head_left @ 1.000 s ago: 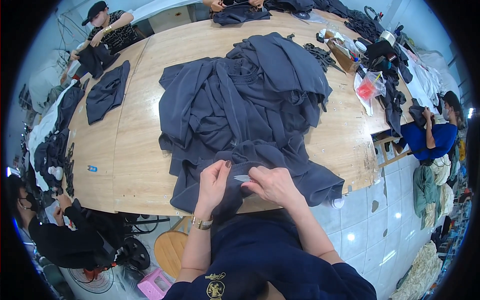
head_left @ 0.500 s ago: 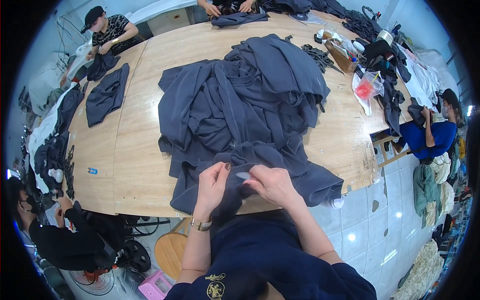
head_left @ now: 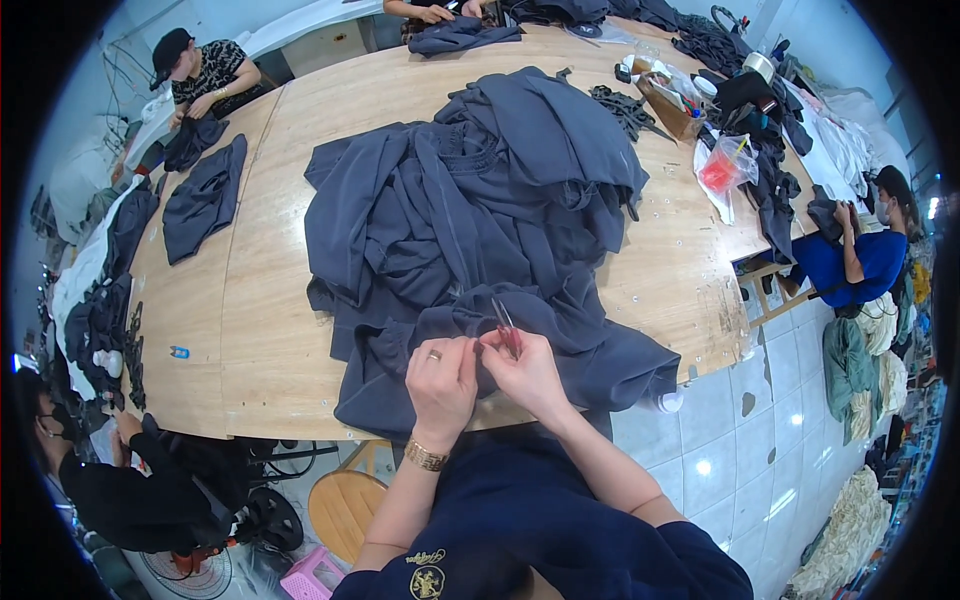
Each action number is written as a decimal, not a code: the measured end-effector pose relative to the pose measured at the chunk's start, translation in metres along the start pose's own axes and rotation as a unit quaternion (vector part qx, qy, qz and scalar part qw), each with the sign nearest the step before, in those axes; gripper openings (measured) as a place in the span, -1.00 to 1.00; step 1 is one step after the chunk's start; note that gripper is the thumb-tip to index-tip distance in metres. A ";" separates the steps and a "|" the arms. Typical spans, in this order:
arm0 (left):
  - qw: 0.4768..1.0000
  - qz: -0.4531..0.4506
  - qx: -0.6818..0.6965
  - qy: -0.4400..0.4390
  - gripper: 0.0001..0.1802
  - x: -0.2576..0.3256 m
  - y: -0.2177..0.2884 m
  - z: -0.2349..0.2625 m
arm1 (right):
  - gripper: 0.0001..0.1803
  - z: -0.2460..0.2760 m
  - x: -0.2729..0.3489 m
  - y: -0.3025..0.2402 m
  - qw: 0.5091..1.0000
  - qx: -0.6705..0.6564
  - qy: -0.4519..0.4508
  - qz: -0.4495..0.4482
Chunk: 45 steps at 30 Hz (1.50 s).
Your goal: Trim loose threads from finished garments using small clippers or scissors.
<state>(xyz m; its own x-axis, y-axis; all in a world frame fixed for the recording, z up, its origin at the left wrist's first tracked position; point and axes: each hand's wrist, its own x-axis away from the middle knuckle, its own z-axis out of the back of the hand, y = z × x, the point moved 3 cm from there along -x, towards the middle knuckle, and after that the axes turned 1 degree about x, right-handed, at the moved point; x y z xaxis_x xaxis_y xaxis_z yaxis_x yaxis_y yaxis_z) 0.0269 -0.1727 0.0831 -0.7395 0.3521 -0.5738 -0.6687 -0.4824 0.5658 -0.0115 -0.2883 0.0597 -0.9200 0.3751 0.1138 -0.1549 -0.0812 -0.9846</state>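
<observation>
A heap of dark grey-blue garments (head_left: 470, 220) lies on the table in front of me, creased and piled, with stitched seams and a gathered waistband near its top. Over the heap's near edge, my left hand (head_left: 443, 382) is closed, fingertips pinched together; what is between them is hidden. Almost touching it, my right hand (head_left: 527, 380) grips small thread snips (head_left: 507, 322) with red handles, their metal blades pointing up and away from me. The near garment's cloth (head_left: 570, 340) spreads beneath and beyond both hands.
Around the wooden table (head_left: 270, 330) several other people handle dark cloth. A small blue tool (head_left: 180, 352) lies to the left, beyond it a folded dark piece (head_left: 205, 200). A plastic bag with red drink (head_left: 722, 172) and clutter stand at right. A round stool (head_left: 345, 512) is near me.
My left hand has turned over, its back now showing, and come closer to my right. The snips in my right hand now point upward. The whole view has shifted slightly.
</observation>
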 end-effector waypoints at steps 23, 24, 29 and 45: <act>0.987 0.125 0.104 -0.002 -0.87 0.005 -0.012 -0.005 | -0.92 0.006 -0.003 0.005 0.997 -0.067 -0.043 0.006; 0.987 0.125 0.103 -0.001 -0.87 0.004 -0.013 -0.004 | -0.94 0.006 0.000 0.001 0.992 -0.078 -0.087 0.044; 0.973 0.183 0.137 -0.022 -0.81 -0.001 -0.016 0.000 | -0.97 0.010 0.003 -0.007 0.984 -0.157 -0.067 0.042; 0.953 0.221 0.203 -0.048 -0.70 -0.004 -0.027 0.003 | -0.90 0.007 0.004 0.000 0.980 -0.044 -0.149 0.121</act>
<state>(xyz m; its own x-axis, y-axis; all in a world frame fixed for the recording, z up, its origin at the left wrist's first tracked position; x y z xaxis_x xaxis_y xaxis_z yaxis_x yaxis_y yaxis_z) 0.0480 -0.1584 0.0721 -0.9468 0.2666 -0.1802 -0.2501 -0.2573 0.9334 -0.0181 -0.2928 0.0611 -0.9923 0.0666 -0.1039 0.1008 -0.0489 -0.9937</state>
